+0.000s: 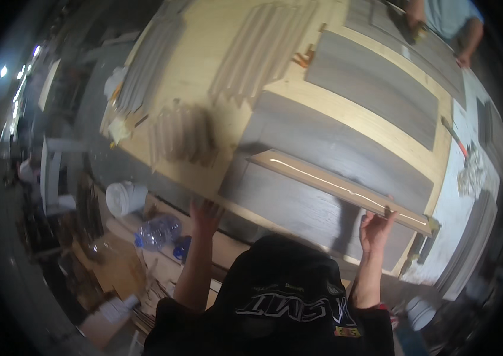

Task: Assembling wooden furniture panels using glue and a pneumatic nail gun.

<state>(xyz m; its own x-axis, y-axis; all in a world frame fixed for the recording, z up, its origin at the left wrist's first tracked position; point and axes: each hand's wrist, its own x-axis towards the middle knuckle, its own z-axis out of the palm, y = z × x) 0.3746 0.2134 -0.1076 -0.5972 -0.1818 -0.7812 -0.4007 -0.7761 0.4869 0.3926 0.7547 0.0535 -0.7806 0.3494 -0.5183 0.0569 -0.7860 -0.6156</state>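
My right hand (375, 230) pinches a long brown wooden strip (314, 177) near its right end. A wavy white line, like a bead of glue, runs along the strip's upper face, and its left end is cut at an angle. The strip lies over a grey-brown wooden panel (287, 127) and casts a shadow on it. My left hand (205, 216) is at the table's near edge, left of that panel. Its fingers look stretched out and apart, with no held thing visible, though they are dark and somewhat blurred.
On the pale plywood tabletop (201, 53) lie stacked strips (263, 50), a shorter stack (181, 135) and another panel (373, 83). A hammer (456, 139) and a crumpled rag (472, 172) lie right. Another person's hand (464, 59) is far right. A white bucket (126, 199) and water jug (159, 231) stand left.
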